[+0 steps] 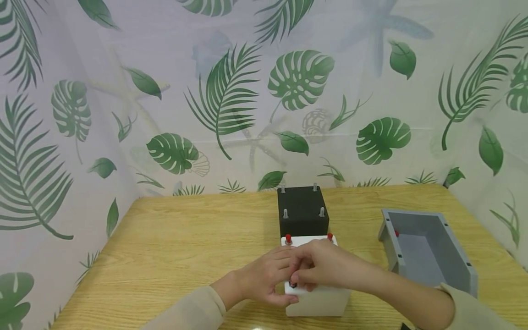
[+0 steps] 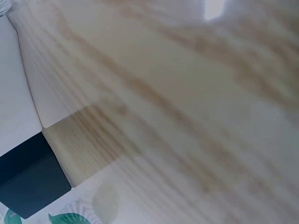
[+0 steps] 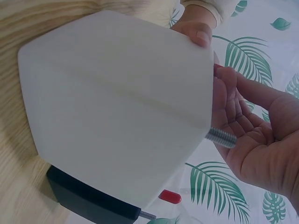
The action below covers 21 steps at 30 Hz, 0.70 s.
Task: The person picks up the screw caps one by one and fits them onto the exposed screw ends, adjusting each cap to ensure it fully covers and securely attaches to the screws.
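Observation:
A white block (image 1: 315, 302) with threaded posts on its top stands near the front of the table. My left hand (image 1: 266, 275) grips its left side, with the thumb on the front face and fingers over the top. Over the near left corner, my right hand (image 1: 321, 266) pinches a small red cap (image 3: 217, 69) at a post, mostly hidden by the fingers. Red caps (image 1: 288, 238) sit on both far posts. In the right wrist view, the near right post (image 3: 222, 137) is bare metal thread. Neither hand shows in the left wrist view.
A black block (image 1: 303, 204) with bare metal posts stands right behind the white one. To the right is a grey open bin (image 1: 458, 250) with a small red piece (image 1: 397, 233) inside. A leaf-patterned cloth (image 1: 247, 91) hangs behind the wooden table (image 1: 198, 229).

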{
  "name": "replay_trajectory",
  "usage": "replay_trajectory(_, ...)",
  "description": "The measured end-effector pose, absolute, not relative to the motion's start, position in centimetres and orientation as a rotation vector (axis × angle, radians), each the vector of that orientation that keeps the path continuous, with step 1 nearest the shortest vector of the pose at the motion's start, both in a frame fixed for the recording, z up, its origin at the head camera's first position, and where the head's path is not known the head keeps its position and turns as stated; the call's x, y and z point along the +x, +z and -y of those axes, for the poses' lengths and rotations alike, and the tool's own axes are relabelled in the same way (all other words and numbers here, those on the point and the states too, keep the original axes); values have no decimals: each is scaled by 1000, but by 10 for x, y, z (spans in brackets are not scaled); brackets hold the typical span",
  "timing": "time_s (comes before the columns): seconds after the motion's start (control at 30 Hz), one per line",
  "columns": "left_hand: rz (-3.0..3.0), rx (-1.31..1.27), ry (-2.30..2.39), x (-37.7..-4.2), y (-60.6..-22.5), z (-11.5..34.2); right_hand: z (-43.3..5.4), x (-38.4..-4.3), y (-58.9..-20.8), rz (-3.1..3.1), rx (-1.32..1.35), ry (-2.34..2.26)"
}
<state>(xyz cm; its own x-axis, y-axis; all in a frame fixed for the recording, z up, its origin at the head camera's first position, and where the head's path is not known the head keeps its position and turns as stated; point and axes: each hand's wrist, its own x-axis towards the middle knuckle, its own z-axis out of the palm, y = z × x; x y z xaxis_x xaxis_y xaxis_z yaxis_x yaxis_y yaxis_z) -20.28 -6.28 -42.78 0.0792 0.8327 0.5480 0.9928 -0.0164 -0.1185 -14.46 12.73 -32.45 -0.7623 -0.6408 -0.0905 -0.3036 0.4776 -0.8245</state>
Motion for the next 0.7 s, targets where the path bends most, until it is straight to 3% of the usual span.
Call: replay_trajectory(0.7,1846,-1893,-466,-200,-426,60,-167,-154,-303,-2410,-632,-1174)
